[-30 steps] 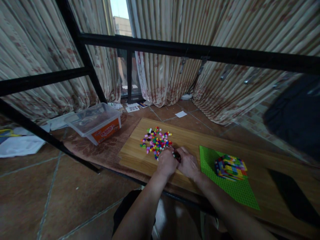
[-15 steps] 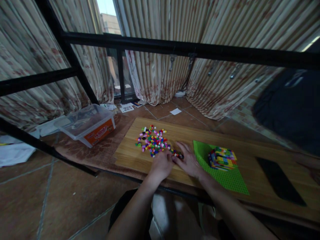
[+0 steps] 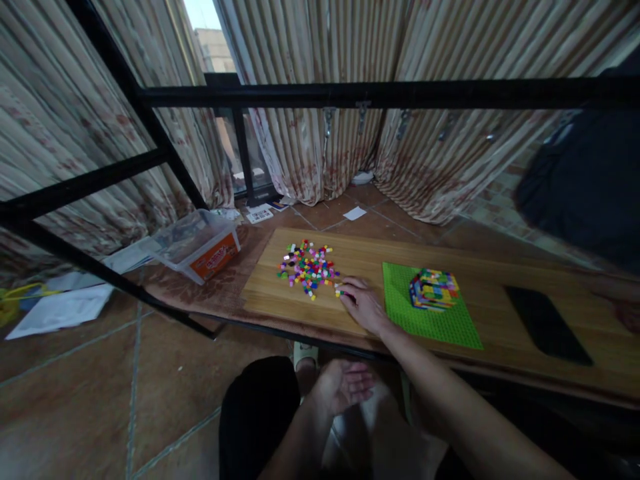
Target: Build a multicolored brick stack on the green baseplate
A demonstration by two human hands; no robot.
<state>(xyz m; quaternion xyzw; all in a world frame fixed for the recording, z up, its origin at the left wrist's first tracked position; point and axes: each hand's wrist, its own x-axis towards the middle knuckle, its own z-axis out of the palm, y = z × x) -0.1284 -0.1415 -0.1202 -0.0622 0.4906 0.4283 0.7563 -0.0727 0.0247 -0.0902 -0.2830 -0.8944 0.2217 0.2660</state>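
Note:
My right hand rests on the wooden board, with thumb and fingers curled round a few small toy bricks. Beyond its fingertips spreads a loose pile of multicoloured toy bricks. Palm up and fingers stretched out, my left hand is below the board's near edge, over my lap; no brick shows on it. Right of my right hand, a block built of coloured bricks stands on a green baseplate.
A clear plastic box with an orange label stands to the left. A dark flat panel lies on the board's right end, near another person's hand. A black metal frame crosses ahead, before the curtains.
My left hand has left the bricks and dropped below the board's edge, turning palm up. My right hand stays by a few bricks, nearer the pile. The view has shifted slightly.

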